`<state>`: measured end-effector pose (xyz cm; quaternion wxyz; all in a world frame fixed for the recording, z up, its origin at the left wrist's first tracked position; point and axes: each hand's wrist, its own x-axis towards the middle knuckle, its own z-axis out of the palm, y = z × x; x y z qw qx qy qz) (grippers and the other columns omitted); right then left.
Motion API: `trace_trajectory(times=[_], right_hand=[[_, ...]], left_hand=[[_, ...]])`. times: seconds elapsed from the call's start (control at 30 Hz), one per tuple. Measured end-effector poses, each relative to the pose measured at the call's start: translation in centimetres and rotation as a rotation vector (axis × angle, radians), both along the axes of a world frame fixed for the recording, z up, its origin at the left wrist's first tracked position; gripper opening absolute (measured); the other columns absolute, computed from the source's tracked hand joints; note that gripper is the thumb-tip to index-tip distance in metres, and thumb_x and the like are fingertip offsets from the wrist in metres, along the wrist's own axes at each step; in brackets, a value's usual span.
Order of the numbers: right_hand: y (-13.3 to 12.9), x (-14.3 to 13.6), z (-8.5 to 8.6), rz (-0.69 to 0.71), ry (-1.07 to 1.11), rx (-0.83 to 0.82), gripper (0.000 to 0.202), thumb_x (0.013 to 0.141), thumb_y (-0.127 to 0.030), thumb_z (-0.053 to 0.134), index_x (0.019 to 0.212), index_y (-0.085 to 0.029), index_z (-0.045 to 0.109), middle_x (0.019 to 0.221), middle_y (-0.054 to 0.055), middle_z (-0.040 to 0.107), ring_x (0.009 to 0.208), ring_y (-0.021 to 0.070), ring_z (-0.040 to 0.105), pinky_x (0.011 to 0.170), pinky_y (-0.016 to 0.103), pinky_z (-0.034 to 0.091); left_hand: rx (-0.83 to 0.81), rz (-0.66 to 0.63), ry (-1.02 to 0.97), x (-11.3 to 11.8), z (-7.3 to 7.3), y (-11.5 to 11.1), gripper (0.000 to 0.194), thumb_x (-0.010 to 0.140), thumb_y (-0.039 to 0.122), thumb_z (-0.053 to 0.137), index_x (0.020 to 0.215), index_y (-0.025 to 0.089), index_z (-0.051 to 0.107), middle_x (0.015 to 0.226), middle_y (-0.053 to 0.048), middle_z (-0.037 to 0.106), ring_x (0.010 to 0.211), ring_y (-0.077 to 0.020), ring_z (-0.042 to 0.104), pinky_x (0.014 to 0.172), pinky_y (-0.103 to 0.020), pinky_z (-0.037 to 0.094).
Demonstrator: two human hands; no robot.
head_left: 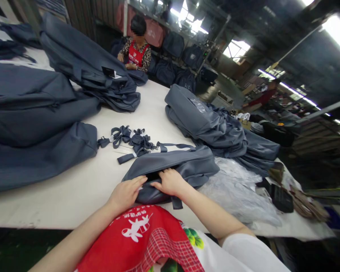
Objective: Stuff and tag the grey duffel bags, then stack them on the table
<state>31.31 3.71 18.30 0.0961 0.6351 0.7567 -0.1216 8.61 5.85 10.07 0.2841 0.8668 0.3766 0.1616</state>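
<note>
A dark blue-grey fabric bag point(192, 162) lies on the table right in front of me, its opening gaping as a dark slot. My left hand point(127, 192) is closed on the near left edge of that opening, a small white bit showing by the thumb. At the opening's right part is my right hand point(170, 182), thumb spread from the fingers; the fingertips reach to the slot and are partly hidden. A short strap end point(176, 203) hangs at the bag's near side. Just behind the bag lies a bunch of matching straps with clips point(140, 141).
Large blue-grey bags point(31, 113) are piled at left, and more bags point(204, 121) at right. Clear plastic bags point(235, 189) lie beside my right arm on the white table point(73, 200). Across it sits a person in a red apron point(136, 56); another person point(263, 96) is farther right.
</note>
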Motion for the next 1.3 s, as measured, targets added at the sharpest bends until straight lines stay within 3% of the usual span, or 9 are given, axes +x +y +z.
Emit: trace_trajectory(times=[0.1,0.17,0.27,0.4,0.53,0.77,1.03,1.17,1.3], right_hand=[[1.2,0.8,-1.0,-0.143,0.039,0.045,0.075,0.075,-0.061,0.062,0.124,-0.004,0.054,0.121,0.025,0.058,0.115,0.0341,0.053,0.096,0.042,0.041],[1.8,1.3,-1.3,-0.159,0.026,-0.079,0.074,0.073,-0.060,0.064,0.122,-0.005,0.057,0.118,0.023,0.061,0.110,0.0338,0.056,0.093,0.041,0.044],[0.9,2.0,-1.5,-0.069,0.035,-0.228,0.062,0.080,-0.061,0.053,0.117,-0.012,0.063,0.109,0.018,0.067,0.102,0.0320,0.062,0.086,0.040,0.048],[-2.1,2.5,-1.8,-0.064,0.083,-0.125,0.057,0.083,-0.056,0.051,0.122,-0.017,0.060,0.112,0.015,0.068,0.103,0.0306,0.061,0.083,0.039,0.048],[-3.4,2.3,-1.9,-0.097,0.110,-0.052,0.055,0.083,-0.054,0.054,0.121,-0.015,0.060,0.108,0.014,0.068,0.101,0.0297,0.060,0.082,0.039,0.048],[-5.0,2.4,0.7,0.005,0.224,0.203,0.042,0.085,-0.046,0.059,0.103,-0.008,0.066,0.101,0.016,0.068,0.102,0.0269,0.058,0.096,0.039,0.041],[-8.5,5.8,3.8,0.011,0.483,0.337,0.025,0.089,-0.036,0.057,0.102,-0.017,0.068,0.112,0.008,0.067,0.111,0.0186,0.057,0.105,0.031,0.036],[-8.3,8.1,3.4,-0.100,0.621,0.494,0.026,0.093,-0.037,0.050,0.099,-0.020,0.068,0.108,0.005,0.069,0.108,0.0156,0.060,0.104,0.030,0.038],[-5.9,12.1,2.1,-0.376,0.523,0.699,0.040,0.093,-0.028,0.046,0.131,-0.018,0.053,0.138,0.010,0.051,0.133,0.0194,0.040,0.112,0.040,0.029]], left_hand=[[0.042,0.036,0.146,3.0,1.6,2.9,0.072,0.080,0.027,0.057,0.146,0.018,0.029,0.149,-0.011,0.040,0.120,-0.0282,0.055,0.096,-0.040,0.049],[0.048,0.060,0.177,4.1,2.0,4.7,0.085,0.073,0.031,0.065,0.147,0.014,0.025,0.149,-0.014,0.038,0.123,-0.0302,0.053,0.099,-0.041,0.048],[0.046,0.013,0.185,4.2,1.8,5.8,0.072,0.076,0.028,0.062,0.142,0.015,0.036,0.144,-0.011,0.047,0.125,-0.0266,0.051,0.105,-0.038,0.043],[0.034,-0.005,0.168,3.7,1.8,4.7,0.052,0.085,0.028,0.050,0.136,0.019,0.045,0.138,-0.009,0.054,0.122,-0.0242,0.055,0.102,-0.038,0.046],[0.014,0.013,0.124,5.1,3.4,3.8,0.045,0.089,0.026,0.041,0.131,0.016,0.050,0.133,-0.011,0.058,0.118,-0.0239,0.057,0.101,-0.038,0.046],[0.004,-0.272,0.122,13.2,7.5,4.1,0.035,0.090,0.030,0.045,0.120,0.021,0.061,0.119,-0.007,0.068,0.107,-0.0222,0.063,0.094,-0.033,0.048],[-0.046,-0.072,0.125,22.7,7.7,4.4,0.059,0.096,0.049,0.024,0.071,0.015,0.065,0.070,-0.010,0.070,0.064,-0.0196,0.063,0.060,-0.028,0.042],[0.177,-0.083,0.181,23.0,7.9,3.9,0.056,0.097,0.047,0.022,0.072,0.016,0.062,0.069,-0.008,0.068,0.061,-0.0189,0.061,0.056,-0.027,0.036],[0.406,-0.269,0.374,20.7,9.6,3.7,0.052,0.097,0.041,0.021,0.080,0.015,0.063,0.078,-0.013,0.070,0.068,-0.0247,0.065,0.057,-0.029,0.035]])
